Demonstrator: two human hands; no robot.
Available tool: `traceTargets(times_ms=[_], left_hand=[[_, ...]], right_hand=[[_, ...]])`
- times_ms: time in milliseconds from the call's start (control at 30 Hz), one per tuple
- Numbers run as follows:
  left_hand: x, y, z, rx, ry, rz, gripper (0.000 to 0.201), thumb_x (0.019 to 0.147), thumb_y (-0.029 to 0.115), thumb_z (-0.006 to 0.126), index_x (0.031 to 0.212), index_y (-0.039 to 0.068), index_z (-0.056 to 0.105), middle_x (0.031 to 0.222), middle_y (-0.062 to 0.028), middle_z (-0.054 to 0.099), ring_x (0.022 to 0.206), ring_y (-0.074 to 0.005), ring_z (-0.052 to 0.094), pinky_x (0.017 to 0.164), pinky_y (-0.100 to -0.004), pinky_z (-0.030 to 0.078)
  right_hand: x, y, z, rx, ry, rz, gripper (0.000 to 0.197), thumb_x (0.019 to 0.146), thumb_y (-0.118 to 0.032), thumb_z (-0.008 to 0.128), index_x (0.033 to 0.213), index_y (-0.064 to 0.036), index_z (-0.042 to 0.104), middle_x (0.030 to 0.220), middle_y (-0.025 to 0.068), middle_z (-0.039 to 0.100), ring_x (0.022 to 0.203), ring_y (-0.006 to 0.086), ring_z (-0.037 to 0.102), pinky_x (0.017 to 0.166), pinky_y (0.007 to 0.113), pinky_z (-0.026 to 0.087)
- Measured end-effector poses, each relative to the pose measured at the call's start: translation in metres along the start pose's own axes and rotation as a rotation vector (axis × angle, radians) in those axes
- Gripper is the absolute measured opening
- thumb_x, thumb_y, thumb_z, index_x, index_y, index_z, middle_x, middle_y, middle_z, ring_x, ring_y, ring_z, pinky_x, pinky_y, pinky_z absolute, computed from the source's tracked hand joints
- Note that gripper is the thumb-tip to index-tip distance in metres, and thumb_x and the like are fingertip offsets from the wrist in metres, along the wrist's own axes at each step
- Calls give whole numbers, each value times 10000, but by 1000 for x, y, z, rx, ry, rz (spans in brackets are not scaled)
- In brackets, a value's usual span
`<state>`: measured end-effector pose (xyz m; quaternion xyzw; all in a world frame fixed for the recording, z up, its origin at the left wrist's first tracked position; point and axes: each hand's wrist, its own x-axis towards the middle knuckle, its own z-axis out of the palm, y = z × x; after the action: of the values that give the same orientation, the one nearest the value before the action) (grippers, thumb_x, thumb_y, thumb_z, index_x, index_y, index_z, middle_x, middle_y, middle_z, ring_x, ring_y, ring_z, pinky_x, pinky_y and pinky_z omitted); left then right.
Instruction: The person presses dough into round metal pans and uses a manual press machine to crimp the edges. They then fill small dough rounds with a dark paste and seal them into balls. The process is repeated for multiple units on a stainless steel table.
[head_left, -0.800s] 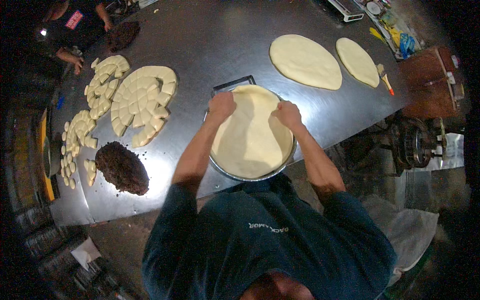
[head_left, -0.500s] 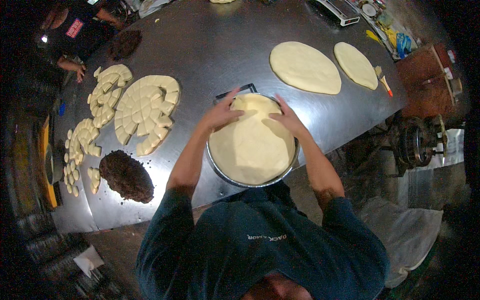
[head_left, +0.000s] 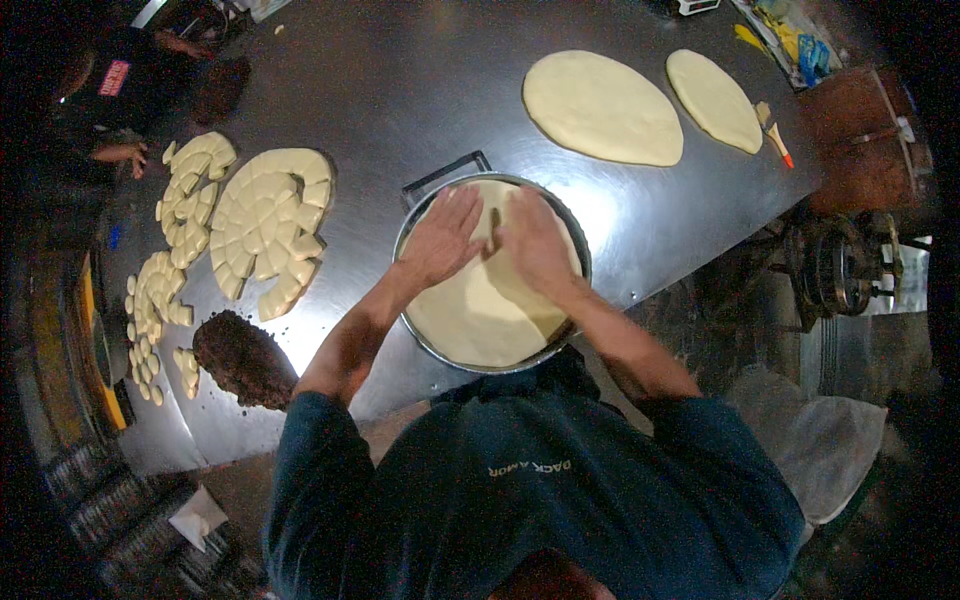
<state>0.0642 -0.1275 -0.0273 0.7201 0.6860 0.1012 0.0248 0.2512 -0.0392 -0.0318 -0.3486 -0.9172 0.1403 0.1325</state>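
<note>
A round metal pan stands at the near edge of the steel table, lined with a sheet of pale dough. My left hand lies flat on the dough at the far left of the pan, fingers stretched toward the far rim. Beside it, my right hand rests on the dough with its fingers pointing away and slightly blurred. Neither hand holds anything. Just beyond the pan's far left rim sits a dark metal frame, partly hidden by the pan.
Two flat dough ovals lie at far right, near a brush. On the left are cut dough pieces and a dark crumbly mound. Another person's hand is at the far left edge. A metal machine stands right.
Both hands have come down from the pan's far rim to lie flat on the dough, closer together. The dough's far edge now sits inside the rim. The whole view has shifted slightly.
</note>
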Motion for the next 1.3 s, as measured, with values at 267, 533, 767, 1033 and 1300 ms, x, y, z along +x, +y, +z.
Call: traceTargets(times_ms=[267,533,767,1033,1300], left_hand=[[-6,-17,35,108,14,-113,754,924,485,441,1416,-53,251,1484,-244,235,1390,-360,214,1144,-461,152],[-67,13,10,-200,-301,-448,731,890,391,539,1419,-29,260,1485,-239,238,1386,-362,231,1125,-481,207],[-26,-4,37,-14,-21,9,741,897,430,508,1425,-27,260,1498,-191,247,1406,-320,197,1147,-456,164],[-67,12,18,8,-113,-334,630,912,363,507,1374,-38,354,1432,-228,344,1360,-353,287,1114,-474,220],[-15,-9,33,83,-2,53,554,929,349,473,1384,46,382,1452,-141,361,1367,-286,302,1130,-478,202]], right_hand=[[27,23,23,-37,-79,-174,692,908,-456,478,1384,25,334,1462,227,291,1392,350,209,1131,507,131],[-22,35,13,-68,-69,-182,665,870,-402,552,1355,24,389,1426,197,370,1340,334,315,1118,452,209],[-42,0,21,-177,-206,-264,740,847,-469,557,1393,-15,348,1460,205,312,1366,379,256,1093,580,164],[-2,31,31,-166,-179,-258,677,904,-470,471,1422,-62,320,1492,201,246,1392,374,200,1122,544,127],[8,32,29,-212,-343,-95,703,879,-463,509,1401,-26,334,1475,207,274,1389,366,210,1128,501,161]])
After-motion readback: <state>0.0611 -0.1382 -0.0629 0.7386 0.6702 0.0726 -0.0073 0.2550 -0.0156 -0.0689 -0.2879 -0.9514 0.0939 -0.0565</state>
